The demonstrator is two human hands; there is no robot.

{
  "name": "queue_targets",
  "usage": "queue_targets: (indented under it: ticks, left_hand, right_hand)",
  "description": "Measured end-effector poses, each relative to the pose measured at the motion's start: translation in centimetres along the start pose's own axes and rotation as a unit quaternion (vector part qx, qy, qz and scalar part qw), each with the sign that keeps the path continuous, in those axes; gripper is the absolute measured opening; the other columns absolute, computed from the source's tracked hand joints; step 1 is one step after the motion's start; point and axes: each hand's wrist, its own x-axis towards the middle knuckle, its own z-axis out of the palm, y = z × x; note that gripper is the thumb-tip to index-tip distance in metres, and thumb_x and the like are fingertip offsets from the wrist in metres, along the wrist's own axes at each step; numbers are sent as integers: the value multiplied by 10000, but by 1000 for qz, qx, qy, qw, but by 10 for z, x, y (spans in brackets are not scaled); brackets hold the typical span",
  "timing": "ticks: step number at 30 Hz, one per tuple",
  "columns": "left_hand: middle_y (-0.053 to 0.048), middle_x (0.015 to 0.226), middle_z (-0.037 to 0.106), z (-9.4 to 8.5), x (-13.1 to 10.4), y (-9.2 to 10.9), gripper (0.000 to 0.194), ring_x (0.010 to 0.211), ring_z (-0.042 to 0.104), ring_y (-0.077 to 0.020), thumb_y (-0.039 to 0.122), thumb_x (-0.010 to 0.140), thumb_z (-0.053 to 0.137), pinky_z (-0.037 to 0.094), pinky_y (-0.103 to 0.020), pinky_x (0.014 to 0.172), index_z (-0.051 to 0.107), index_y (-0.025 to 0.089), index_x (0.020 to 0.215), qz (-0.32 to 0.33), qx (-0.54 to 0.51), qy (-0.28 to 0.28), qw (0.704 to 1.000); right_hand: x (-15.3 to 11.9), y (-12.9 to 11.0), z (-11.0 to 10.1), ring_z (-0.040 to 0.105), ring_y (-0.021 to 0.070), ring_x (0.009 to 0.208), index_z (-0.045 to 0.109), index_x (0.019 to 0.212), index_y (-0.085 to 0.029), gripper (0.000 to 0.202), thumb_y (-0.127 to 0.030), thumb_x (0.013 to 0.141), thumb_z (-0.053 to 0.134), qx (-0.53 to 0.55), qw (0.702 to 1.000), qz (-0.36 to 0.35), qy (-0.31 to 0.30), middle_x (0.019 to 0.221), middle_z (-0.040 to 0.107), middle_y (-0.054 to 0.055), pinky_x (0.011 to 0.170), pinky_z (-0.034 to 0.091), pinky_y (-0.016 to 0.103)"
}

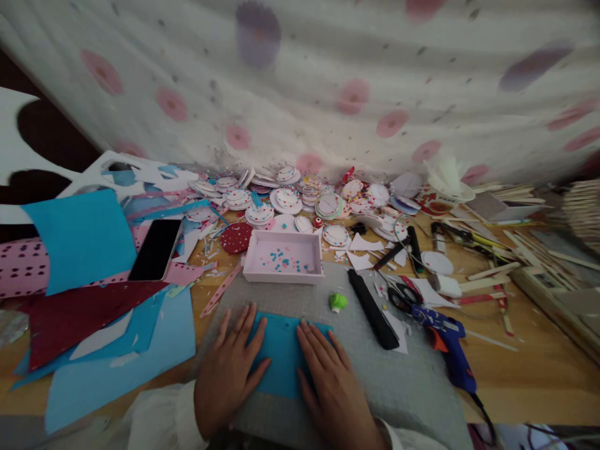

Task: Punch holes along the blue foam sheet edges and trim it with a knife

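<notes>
A blue sheet of paper or felt (279,356) lies flat on the grey mat (394,394) in front of me. My left hand (229,369) rests on its left side, palm down, fingers spread. Across from it, my right hand (328,375) lies flat on the right side with its fingers stretched out. Just beyond the sheet stands a pale pink box (284,277) holding small blue and pink dots. A small bright green object (337,302) sits on the mat to the right of the sheet.
Coloured sheets (89,244) and a phone (155,250) lie on the left. Stacked white discs with coloured dots (285,201) line the back. On the right are a black bar-shaped object (372,309), scissors (402,295), a blue glue gun (447,344) and wooden sticks (492,272).
</notes>
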Motion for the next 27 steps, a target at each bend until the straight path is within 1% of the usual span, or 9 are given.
queue_targets:
  ticks: [4, 7, 10, 13, 15, 18, 22, 24, 27]
  left_hand:
    - [-208, 1486, 356, -9, 9, 5, 576, 1341, 391, -358, 446, 926, 466, 263, -581, 1085, 461, 92, 1380, -4, -25, 2, 1000]
    - [-133, 1526, 310, -13, 23, 16, 625, 1389, 321, -307, 431, 937, 440, 272, -523, 1107, 327, 113, 1463, 42, -66, -21, 997]
    - [-133, 1529, 304, -8, 30, 25, 640, 1403, 297, -285, 404, 944, 429, 318, -459, 1095, 277, 92, 1481, 65, -88, -30, 994]
    - [-152, 1533, 289, -2, 25, 27, 648, 1397, 308, -293, 425, 943, 433, 339, -441, 1075, 273, 112, 1488, 38, -86, -27, 995]
    - [-153, 1532, 293, 0, 17, 23, 650, 1385, 330, -296, 438, 936, 445, 345, -436, 1061, 283, 136, 1488, 15, -75, -22, 997]
    - [-142, 1520, 326, -1, 6, 15, 665, 1368, 357, -295, 465, 923, 457, 330, -433, 1050, 309, 132, 1479, -12, -52, -6, 999]
    - [-125, 1508, 359, -3, 0, 11, 684, 1335, 396, -292, 488, 900, 481, 300, -429, 1036, 339, 131, 1466, -29, -39, 15, 999]
    - [-108, 1493, 391, -4, 2, 12, 673, 1303, 432, -292, 484, 891, 495, 307, -435, 1012, 348, 163, 1464, -41, -44, 12, 998]
    - [-92, 1437, 476, -5, 10, 15, 661, 1215, 505, -309, 501, 876, 515, 331, -460, 948, 355, 243, 1462, -84, -50, -2, 995]
  right_hand:
    - [0, 2, 2, 465, 254, 1304, 395, 1421, -118, 573, -110, 851, 456, 17, 1000, -1, 9, 1442, 479, 92, 1042, 445, 470]
    - [4, 1, 8, 523, 276, 1238, 467, 1375, -132, 564, -108, 812, 484, 25, 999, 16, 19, 1382, 548, 96, 1026, 461, 484]
    - [7, 0, 13, 562, 287, 1181, 512, 1341, -152, 562, -103, 782, 498, 25, 999, 44, 20, 1317, 601, 96, 1011, 478, 490]
    - [7, 0, 14, 533, 284, 1226, 467, 1380, -146, 574, -124, 807, 504, 19, 999, 45, 12, 1372, 549, 113, 1013, 483, 473]
    - [5, 1, 11, 491, 287, 1278, 431, 1406, -146, 575, -169, 838, 519, 9, 999, 41, 8, 1447, 466, 127, 1004, 493, 454]
    - [3, 4, 8, 414, 287, 1345, 397, 1430, -152, 582, -223, 867, 529, -13, 999, 35, 0, 1517, 354, 129, 998, 494, 425]
    - [1, 8, 8, 405, 267, 1354, 300, 1476, -137, 618, -242, 897, 487, -56, 998, 14, -8, 1514, 354, 108, 1016, 448, 451]
    - [1, 8, 10, 410, 252, 1352, 255, 1492, -130, 640, -256, 903, 473, -77, 997, 14, -5, 1510, 359, 92, 1032, 413, 451]
    - [1, 7, 12, 400, 233, 1359, 233, 1499, -127, 659, -267, 900, 471, -97, 995, 20, 0, 1512, 350, 79, 1046, 376, 427]
